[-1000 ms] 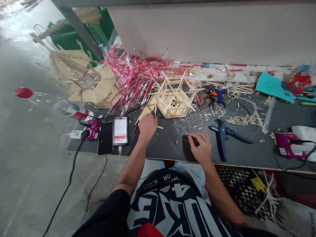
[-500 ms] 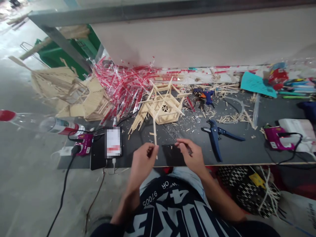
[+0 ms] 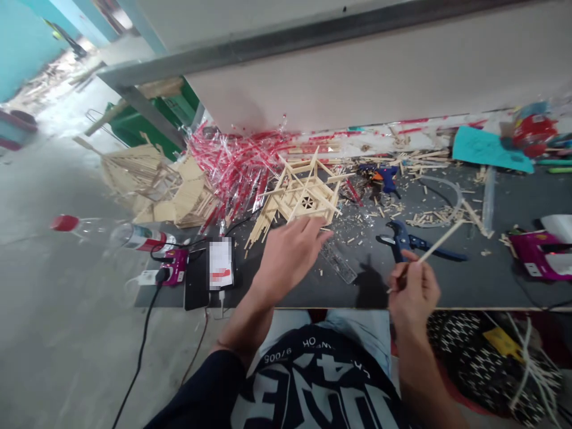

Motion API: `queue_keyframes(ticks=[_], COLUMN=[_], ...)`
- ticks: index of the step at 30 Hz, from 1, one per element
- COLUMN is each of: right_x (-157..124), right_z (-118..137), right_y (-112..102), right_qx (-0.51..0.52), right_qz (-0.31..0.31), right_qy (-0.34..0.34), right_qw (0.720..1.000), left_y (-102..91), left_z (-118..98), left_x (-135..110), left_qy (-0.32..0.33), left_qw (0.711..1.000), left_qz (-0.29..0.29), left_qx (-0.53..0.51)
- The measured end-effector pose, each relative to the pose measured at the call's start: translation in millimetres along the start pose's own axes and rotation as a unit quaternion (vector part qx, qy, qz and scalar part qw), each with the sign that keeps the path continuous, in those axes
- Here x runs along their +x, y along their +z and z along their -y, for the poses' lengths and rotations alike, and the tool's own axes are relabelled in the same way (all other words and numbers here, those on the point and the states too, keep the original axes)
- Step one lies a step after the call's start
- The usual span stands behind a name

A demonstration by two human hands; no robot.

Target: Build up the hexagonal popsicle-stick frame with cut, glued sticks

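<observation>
My right hand [image 3: 414, 293] is closed around a thin wooden stick [image 3: 440, 243], which slants up and to the right, over the handles of the blue cutter [image 3: 402, 241]. My left hand [image 3: 290, 255] reaches palm down to the near edge of a six-sided model of wooden sticks [image 3: 308, 193], covering part of it. Its thumb stands apart from the fingers; whether the fingertips touch the model is hard to see. A clear plastic strip, perhaps a ruler [image 3: 338, 263], lies on the dark table [image 3: 290, 292] just right of the left hand.
A heap of red-and-clear wrappers [image 3: 236, 158] lies behind the model. Left are a larger wooden model [image 3: 179, 190], a bottle [image 3: 138, 236], a purple power adapter [image 3: 176, 266] and a phone [image 3: 221, 265]. A blue glue gun [image 3: 388, 177] and stick offcuts [image 3: 431, 214] lie right.
The wooden stick has passed from my left hand to my right, which has moved right towards the cutter. My left hand has moved forward to the model. The view has shifted left.
</observation>
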State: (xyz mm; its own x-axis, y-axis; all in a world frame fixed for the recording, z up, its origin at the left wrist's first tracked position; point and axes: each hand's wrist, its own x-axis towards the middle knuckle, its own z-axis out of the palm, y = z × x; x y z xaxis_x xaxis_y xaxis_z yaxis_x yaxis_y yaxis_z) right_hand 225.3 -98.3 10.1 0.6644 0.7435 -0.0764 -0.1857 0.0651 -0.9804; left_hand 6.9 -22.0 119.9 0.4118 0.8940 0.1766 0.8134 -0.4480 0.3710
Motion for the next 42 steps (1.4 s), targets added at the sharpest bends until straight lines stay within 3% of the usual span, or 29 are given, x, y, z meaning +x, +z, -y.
queue_keyframes(ticks=[4,9,12,15,19,23,29,34,39,42], right_x=[18.1,15.3,13.1,16.8,35.3,63.0,84.5,83.4,87.0,90.7], right_z=[2.3,-3.9,-1.2,7.7,22.3,30.7,20.7,4.7,-3.0,-0.7], right_y=[-19.6,-13.8,-0.9,16.1,45.5,80.4,110.9,116.7,121.9,122.8], right_qx=[-0.041,-0.116,-0.166,-0.178,-0.163,-0.226,-0.261,-0.272,-0.304,-0.315], right_qz=[-0.029,0.083,0.169,0.233,0.223,0.222,0.262,0.263,0.246,0.267], right_qy=[-0.008,0.026,0.046,0.054,0.01,-0.049,-0.04,-0.065,-0.103,-0.111], right_qw=[0.999,0.989,0.97,0.954,0.961,0.947,0.928,0.923,0.915,0.904], left_y=[-26.8,-39.2,-35.6,-28.1,-15.1,-1.9,5.3,2.2,-1.2,-0.1], left_z=[18.0,69.6,95.6,105.1,106.1,120.3,159.3,164.7,155.3,152.8], left_x=[38.9,70.6,82.8,93.2,108.3,121.5,125.6,124.3,117.5,112.7], left_qy=[-0.01,-0.089,-0.099,-0.079,-0.061,-0.138,-0.249,-0.221,-0.2,-0.174], left_qw=[0.998,0.991,0.989,0.991,0.993,0.982,0.965,0.959,0.961,0.966], left_qz=[-0.056,-0.103,-0.113,-0.105,-0.093,-0.119,-0.033,0.034,0.073,0.114], left_qx=[-0.031,-0.004,-0.013,-0.029,-0.041,-0.043,-0.076,-0.176,-0.174,-0.151])
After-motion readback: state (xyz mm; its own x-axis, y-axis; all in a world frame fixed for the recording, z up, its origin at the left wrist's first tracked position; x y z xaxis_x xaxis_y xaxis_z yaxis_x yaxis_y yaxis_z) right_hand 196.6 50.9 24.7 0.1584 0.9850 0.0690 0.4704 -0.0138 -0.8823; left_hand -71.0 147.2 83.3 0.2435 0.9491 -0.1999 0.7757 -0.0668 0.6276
